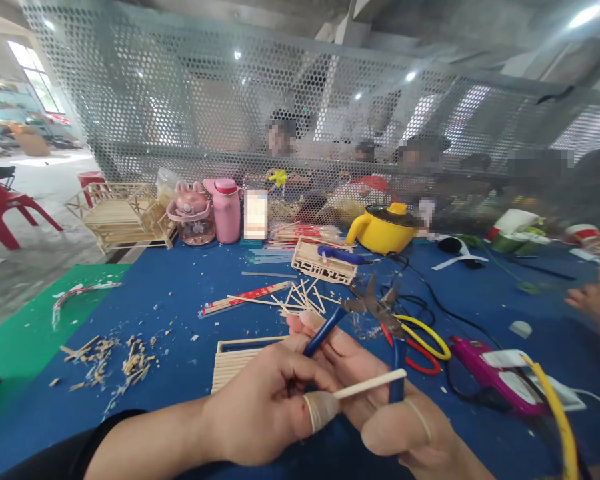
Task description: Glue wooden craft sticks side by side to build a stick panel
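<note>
My left hand (280,393) pinches a short wooden stick (373,385) between thumb and fingers, and the stick points right. A tan finger cover wraps its thumb. My right hand (405,417) grips blue-handled cutting pliers (325,330); their handles are spread and the metal jaws face away from me. It also wears a tan cover. The stick's free end passes in front of one plier handle. Behind my left hand lies a slatted wooden panel (230,373), partly hidden. Beyond the hands are loose wooden sticks (305,297) and a red-labelled stick packet (245,298).
Scissors (425,343) and a purple power strip (500,377) lie to the right. A blue glue gun (340,254) rests on a small wooden frame (320,267). Behind stand a yellow pot (386,230) and pink bottle (227,213). Another person's hand (597,300) is far right.
</note>
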{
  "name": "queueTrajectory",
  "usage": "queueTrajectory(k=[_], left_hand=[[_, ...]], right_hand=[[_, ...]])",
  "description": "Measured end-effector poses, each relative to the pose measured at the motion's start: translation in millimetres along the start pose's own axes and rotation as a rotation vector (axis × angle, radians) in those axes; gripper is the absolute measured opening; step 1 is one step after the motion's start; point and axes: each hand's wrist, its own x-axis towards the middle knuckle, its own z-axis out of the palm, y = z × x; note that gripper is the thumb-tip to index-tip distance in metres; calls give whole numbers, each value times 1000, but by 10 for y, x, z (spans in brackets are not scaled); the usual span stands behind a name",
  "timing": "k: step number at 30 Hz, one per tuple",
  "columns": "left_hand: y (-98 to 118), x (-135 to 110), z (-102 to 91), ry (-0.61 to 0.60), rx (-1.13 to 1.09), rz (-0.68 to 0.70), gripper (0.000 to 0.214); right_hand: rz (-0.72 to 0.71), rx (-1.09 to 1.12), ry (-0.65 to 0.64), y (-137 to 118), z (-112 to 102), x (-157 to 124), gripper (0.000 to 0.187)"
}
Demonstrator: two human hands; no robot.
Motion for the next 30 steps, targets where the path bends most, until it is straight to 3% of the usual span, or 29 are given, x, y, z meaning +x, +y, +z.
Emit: queueTrajectory(k=[3, 6, 8, 10, 12, 15, 19, 30], left_hand=[[18, 7, -19, 53, 54, -14, 11], [42, 73, -158, 275, 133, -84, 16], [49, 117, -256, 413, 186, -146, 22], [44, 143, -314, 459, 266, -145, 24], [26, 150, -319, 450, 351, -100, 24], [-16, 141, -274, 409, 405, -83, 25], [-66, 125, -229, 376, 413, -89, 24], [-91, 113, -193, 342, 403, -120, 25]], right_hand=[[-73, -45, 62, -97, -20, -7, 77], [-181, -189, 301, -225, -125, -89, 64], [-85, -476, 473, -266, -215, -161, 59], [95, -833, 561, -256, -262, -208, 61], [243, -1077, 533, -214, -242, -212, 66], [324, -1182, 453, -151, -135, -155, 72], [291, -1207, 428, -115, -37, -85, 71], [247, -1181, 454, -52, -35, -46, 65]])
